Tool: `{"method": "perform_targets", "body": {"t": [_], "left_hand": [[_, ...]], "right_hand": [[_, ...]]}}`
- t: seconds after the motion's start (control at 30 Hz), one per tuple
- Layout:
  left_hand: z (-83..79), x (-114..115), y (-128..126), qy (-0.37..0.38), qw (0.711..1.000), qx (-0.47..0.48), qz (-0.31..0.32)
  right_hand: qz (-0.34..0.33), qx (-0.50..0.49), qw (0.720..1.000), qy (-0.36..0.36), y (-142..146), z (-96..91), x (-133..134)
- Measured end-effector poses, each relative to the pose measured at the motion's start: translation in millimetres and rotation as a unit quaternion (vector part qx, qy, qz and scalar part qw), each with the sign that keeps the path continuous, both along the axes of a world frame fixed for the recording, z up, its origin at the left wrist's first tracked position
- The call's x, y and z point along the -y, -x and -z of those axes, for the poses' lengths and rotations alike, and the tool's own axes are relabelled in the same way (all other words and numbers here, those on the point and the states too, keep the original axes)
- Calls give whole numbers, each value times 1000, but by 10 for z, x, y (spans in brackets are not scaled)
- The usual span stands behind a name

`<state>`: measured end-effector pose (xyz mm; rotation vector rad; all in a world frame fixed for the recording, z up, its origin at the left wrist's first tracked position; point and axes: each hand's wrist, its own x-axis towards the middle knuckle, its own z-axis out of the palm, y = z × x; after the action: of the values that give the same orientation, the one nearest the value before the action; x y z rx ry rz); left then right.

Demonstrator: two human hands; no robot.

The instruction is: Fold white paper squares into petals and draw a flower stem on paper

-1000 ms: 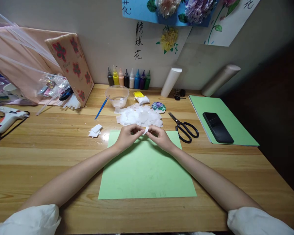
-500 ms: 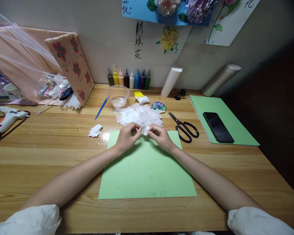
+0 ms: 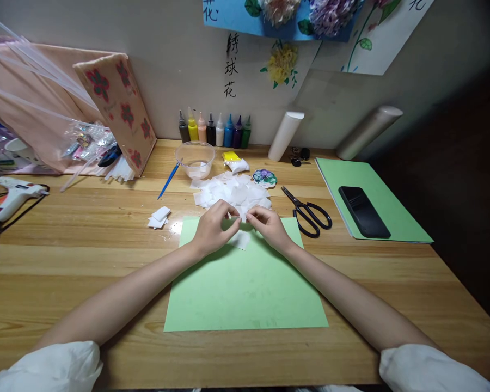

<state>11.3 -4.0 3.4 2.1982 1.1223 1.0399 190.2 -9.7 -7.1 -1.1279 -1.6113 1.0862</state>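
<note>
My left hand (image 3: 213, 228) and my right hand (image 3: 269, 227) meet over the far edge of a green paper sheet (image 3: 245, 288). Both pinch the top edge of one thin white tissue square (image 3: 240, 238), which hangs open between them above the green sheet. Just behind my fingers lies a pile of several more white tissue squares (image 3: 232, 193).
Black scissors (image 3: 308, 212) lie right of the hands. A clear bowl (image 3: 195, 159), blue brush (image 3: 169, 181), paint bottles (image 3: 214, 132) and a small folded tissue stack (image 3: 159, 218) sit behind and left. A glue gun (image 3: 10, 196) is far left; a phone (image 3: 363, 211) rests on green card at right.
The tissue piece was bunched between my fingertips; now it is spread open and hangs lower over the green sheet. My hands stayed in nearly the same place.
</note>
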Motion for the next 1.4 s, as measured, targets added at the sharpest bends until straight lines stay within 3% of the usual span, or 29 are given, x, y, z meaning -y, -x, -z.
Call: {"method": "perform_targets", "body": {"t": [0.3,1.4], "left_hand": [[36,7,0,11,999,-6,-38],[76,-15,0,19,999,25,-22]], "right_hand": [[-26,24,999,-1,10,-30,18],[-25,37,999,-12,8,27,8]]}}
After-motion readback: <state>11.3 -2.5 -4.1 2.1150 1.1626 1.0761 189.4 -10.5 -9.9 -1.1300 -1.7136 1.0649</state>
